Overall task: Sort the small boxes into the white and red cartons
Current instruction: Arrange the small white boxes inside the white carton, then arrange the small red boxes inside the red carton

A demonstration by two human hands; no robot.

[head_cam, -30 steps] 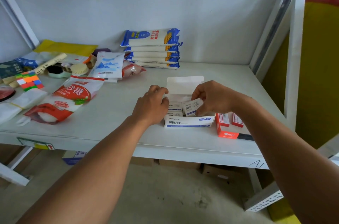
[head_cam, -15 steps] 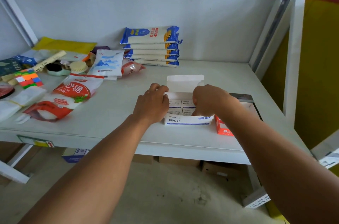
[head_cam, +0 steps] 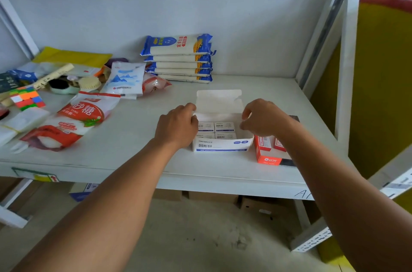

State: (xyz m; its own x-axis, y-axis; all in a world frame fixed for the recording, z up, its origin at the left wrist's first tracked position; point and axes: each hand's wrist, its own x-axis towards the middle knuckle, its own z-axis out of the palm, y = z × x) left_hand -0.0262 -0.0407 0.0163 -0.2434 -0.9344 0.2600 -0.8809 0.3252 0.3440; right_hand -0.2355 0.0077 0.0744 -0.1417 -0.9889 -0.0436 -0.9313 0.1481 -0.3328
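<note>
Small boxes (head_cam: 215, 127) with blue print lie packed in rows inside the white carton (head_cam: 221, 146), which sits open near the front edge of the grey shelf (head_cam: 138, 138), its lid flap (head_cam: 219, 99) standing up at the back. The left hand (head_cam: 177, 125) rests against the carton's left end, fingers curled over the rim, gripping nothing else. The right hand (head_cam: 263, 118) hovers at the carton's right end, fingers loosely bent and empty. Just right of the white carton stands the red carton (head_cam: 266, 152), with red-and-white small boxes (head_cam: 264, 143) inside, partly hidden by the right forearm. Farther left lie a red sugar bag (head_cam: 73, 119) and a colour cube (head_cam: 27, 98); stacked noodle packs (head_cam: 178, 59) sit by the back wall.
</note>
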